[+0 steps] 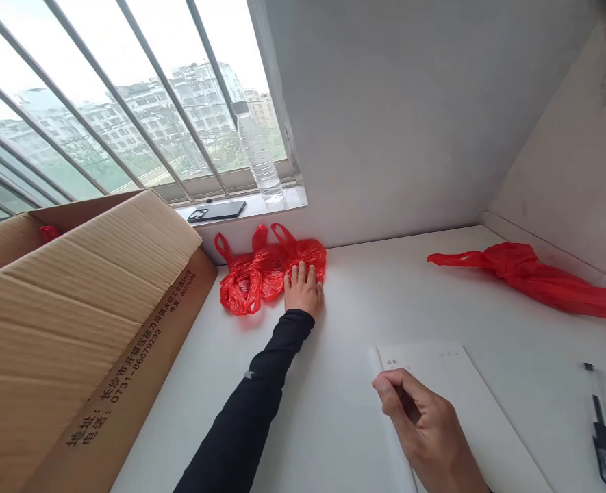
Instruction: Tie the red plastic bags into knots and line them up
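Observation:
My left hand (303,293), in a black sleeve, reaches to the back of the table and lies on a red plastic bag (310,252). Its fingers are stretched out over the bag, not wrapped round it. Left of that, touching it, sits another knotted red plastic bag (241,284); both look filled, but their contents are hidden. My right hand (420,418) is closed in a pinch, thumb against forefinger, over the left part of a white notebook (480,404) with a little handwriting near its top. Whether a page is between those fingertips I cannot make out.
A large open cardboard box (77,329) fills the left side, something red inside. On the windowsill are a phone (218,210) and a clear water bottle (259,157). A flattened red plastic bag (533,277) lies back right, and a black pen (601,431) lies at the right.

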Demonstrator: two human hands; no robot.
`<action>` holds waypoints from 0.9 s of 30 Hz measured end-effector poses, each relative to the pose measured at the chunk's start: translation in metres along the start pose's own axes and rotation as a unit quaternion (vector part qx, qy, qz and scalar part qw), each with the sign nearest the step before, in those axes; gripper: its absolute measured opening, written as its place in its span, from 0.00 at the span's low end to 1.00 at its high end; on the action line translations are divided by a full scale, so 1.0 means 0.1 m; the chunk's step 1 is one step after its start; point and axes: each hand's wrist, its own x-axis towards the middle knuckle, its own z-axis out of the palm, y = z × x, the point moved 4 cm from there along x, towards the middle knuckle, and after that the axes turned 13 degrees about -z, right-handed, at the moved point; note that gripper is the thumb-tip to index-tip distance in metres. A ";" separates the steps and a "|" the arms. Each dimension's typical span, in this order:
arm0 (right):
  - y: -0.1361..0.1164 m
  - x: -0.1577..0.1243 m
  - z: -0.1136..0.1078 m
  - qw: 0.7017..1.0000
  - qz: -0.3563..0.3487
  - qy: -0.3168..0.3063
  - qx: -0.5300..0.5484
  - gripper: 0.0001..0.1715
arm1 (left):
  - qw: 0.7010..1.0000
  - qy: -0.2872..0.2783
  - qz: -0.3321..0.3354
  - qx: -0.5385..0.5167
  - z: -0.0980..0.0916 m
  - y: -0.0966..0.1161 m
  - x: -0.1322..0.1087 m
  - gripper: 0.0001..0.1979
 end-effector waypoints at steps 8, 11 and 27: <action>-0.01 0.05 -0.09 1.000 0.010 0.007 0.007 0.19 | 0.992 0.073 -0.001 -0.101 -0.32 0.22 -0.25 0.26; -0.14 0.14 -0.14 0.999 -0.015 0.034 0.031 0.20 | 0.969 0.105 0.033 -0.221 -0.53 0.24 -0.63 0.22; 0.39 1.23 -2.05 0.903 0.013 0.284 -0.321 0.26 | 0.759 -0.028 -0.250 -0.601 -0.83 -0.57 -1.82 0.22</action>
